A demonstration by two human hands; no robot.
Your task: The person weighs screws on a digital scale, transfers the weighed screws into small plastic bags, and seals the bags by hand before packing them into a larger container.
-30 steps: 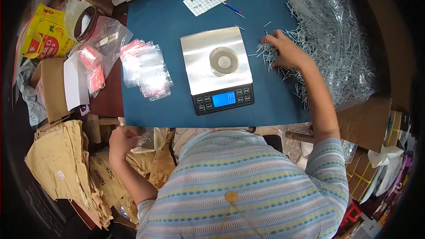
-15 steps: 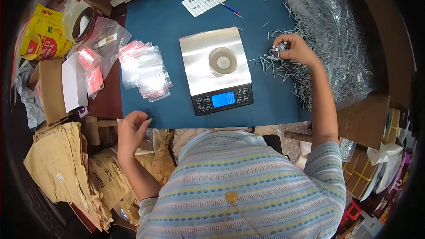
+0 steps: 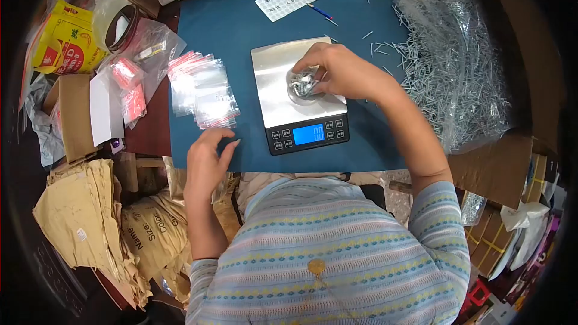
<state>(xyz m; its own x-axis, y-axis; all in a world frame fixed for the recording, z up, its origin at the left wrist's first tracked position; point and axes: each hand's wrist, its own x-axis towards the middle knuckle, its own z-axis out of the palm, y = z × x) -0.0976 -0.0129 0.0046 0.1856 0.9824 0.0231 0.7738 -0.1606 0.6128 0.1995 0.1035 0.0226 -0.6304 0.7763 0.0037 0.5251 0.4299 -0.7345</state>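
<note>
A silver scale stands on the blue table mat, its display reading 0.0. On its plate is a small round cup, with screws in its mouth. My right hand is over the cup, its fingers curled round the screws at the rim. Near the mat's front edge, my left hand has thumb and forefinger apart and holds nothing. Just beyond it lies a fanned stack of clear zip bags with red edges.
Loose screws are heaped with clear plastic at the right. A dotted label sheet and a blue pen lie at the back. Red-edged bag bundles and a cardboard box are at the left.
My right hand has moved left from the screw pile to the cup, carrying screws. My left hand has come up and right from below the mat's edge toward the zip bags.
</note>
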